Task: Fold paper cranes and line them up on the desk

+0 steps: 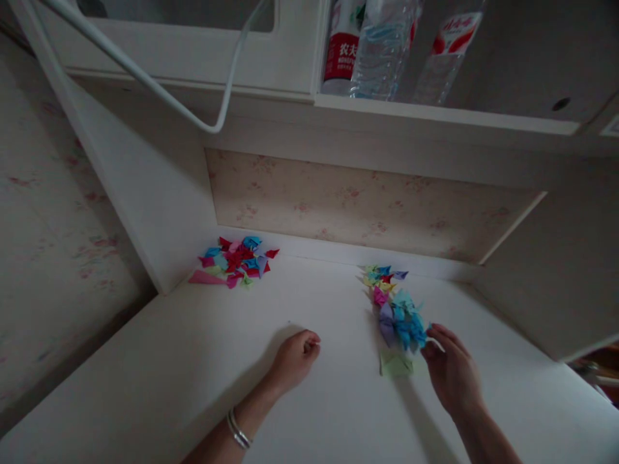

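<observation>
My right hand (452,367) pinches a blue folded paper piece (420,335) at the near right edge of a colourful pile. Purple (387,322), light teal (402,300) and magenta (380,296) folded papers lie in that pile, some overlapping. Just below it rests a pale green folded paper (396,365). To the left, my left hand (296,356) hovers over or rests on the white tabletop with its fingers curled closed; no paper shows in it. A silver bracelet (238,430) circles the left wrist.
Against the back of the white desk (193,361), at left, sits another heap of folded papers (236,258) in red, pink and blue. Overhead, a shelf (445,115) holds plastic bottles (384,51). A white curved tube (159,96) hangs at upper left. Side panels flank the desk.
</observation>
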A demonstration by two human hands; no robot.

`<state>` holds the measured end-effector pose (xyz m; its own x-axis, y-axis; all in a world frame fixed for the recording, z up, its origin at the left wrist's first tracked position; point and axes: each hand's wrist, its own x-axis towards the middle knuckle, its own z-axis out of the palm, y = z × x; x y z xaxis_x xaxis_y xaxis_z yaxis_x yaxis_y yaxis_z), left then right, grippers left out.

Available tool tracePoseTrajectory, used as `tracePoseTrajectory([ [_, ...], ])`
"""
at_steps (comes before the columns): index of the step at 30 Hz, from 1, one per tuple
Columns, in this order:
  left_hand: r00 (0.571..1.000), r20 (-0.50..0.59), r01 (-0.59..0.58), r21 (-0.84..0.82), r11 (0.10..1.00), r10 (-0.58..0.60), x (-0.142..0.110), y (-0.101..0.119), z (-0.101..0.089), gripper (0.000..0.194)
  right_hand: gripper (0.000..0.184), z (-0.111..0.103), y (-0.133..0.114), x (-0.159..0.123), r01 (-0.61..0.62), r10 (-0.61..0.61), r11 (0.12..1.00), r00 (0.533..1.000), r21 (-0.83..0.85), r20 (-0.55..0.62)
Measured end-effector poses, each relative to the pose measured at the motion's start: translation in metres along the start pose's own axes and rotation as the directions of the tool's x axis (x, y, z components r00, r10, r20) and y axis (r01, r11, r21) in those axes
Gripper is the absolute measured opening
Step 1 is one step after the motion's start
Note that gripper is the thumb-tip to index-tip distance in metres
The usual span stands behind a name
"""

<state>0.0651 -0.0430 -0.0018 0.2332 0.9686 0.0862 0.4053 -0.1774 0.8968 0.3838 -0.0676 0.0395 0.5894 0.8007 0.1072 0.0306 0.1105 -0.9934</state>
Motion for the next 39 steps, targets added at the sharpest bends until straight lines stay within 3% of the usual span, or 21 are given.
tracePoseTrajectory([
  [3, 1.0, -0.007, -0.001, 0.003, 1.0, 0.001, -0.001, -0.001, -0.001, 0.022, 0.025, 0.056, 0.004, -0.034, -0.16, 0.13, 0.963, 0.981, 0.216, 0.144],
  [6, 1.0, -0.004, -0.003, -0.004, 1.0, 0.003, -0.001, 0.002, -0.002, 0.022, 0.024, 0.108, 0.01, -0.068, -0.282, 0.198, 0.926, 0.929, 0.25, 0.313],
  [9, 0.999, 0.014, -0.031, -0.008, 0.999, 0.031, -0.001, 0.006, -0.003, 0.021, 0.024, 0.148, 0.02, -0.094, -0.299, 0.185, 0.935, 0.871, 0.192, 0.456],
  [11, 0.999, 0.016, -0.042, -0.01, 0.999, 0.042, -0.001, 0.008, -0.003, 0.023, 0.024, 0.163, 0.026, -0.104, -0.211, 0.121, 0.969, 0.856, 0.126, 0.503],
  [14, 0.999, -0.042, -0.007, -0.05, 0.999, 0.005, 0.001, 0.008, -0.009, 0.022, 0.026, 0.168, 0.032, -0.109, -0.072, 0.038, 0.997, 0.838, 0.041, 0.545],
  [16, 0.987, -0.159, 0.029, -0.043, 0.999, -0.035, 0.006, 0.004, -0.021, 0.021, 0.029, 0.163, 0.034, -0.107, -0.117, 0.081, 0.993, 0.85, 0.035, 0.521],
  [18, 0.939, -0.336, 0.097, 0.049, 0.994, -0.075, 0.014, -0.003, -0.04, 0.022, 0.03, 0.159, 0.035, -0.103, -0.2, 0.144, 0.977, 0.868, 0.069, 0.475],
  [20, 0.859, -0.502, 0.227, 0.193, 0.955, -0.102, 0.025, -0.011, -0.062, 0.02, 0.03, 0.157, 0.037, -0.1, -0.246, 0.168, 0.963, 0.869, 0.112, 0.466],
  [23, 0.792, -0.6, 0.326, 0.252, 0.911, -0.117, 0.04, -0.021, -0.091, 0.023, 0.028, 0.16, 0.04, -0.097, -0.251, 0.147, 0.958, 0.846, 0.14, 0.512],
  [27, 0.748, -0.653, 0.48, 0.409, 0.777, -0.118, 0.056, -0.028, -0.114, 0.035, 0.024, 0.163, 0.042, -0.097, -0.215, 0.111, 0.966, 0.843, 0.141, 0.526],
  [31, 0.752, -0.646, 0.559, 0.521, 0.644, -0.131, 0.071, -0.031, -0.12, 0.043, 0.021, 0.162, 0.041, -0.097, -0.211, 0.102, 0.967, 0.832, 0.14, 0.545],
  [35, 0.76, -0.634, 0.576, 0.557, 0.599, -0.142, 0.083, -0.036, -0.122, 0.042, 0.017, 0.161, 0.039, -0.096, -0.216, 0.109, 0.967, 0.831, 0.136, 0.546],
  [39, 0.758, -0.633, 0.575, 0.537, 0.617, -0.155, 0.084, -0.04, -0.123, 0.035, 0.014, 0.161, 0.039, -0.096, -0.234, 0.114, 0.96, 0.827, 0.152, 0.551],
])
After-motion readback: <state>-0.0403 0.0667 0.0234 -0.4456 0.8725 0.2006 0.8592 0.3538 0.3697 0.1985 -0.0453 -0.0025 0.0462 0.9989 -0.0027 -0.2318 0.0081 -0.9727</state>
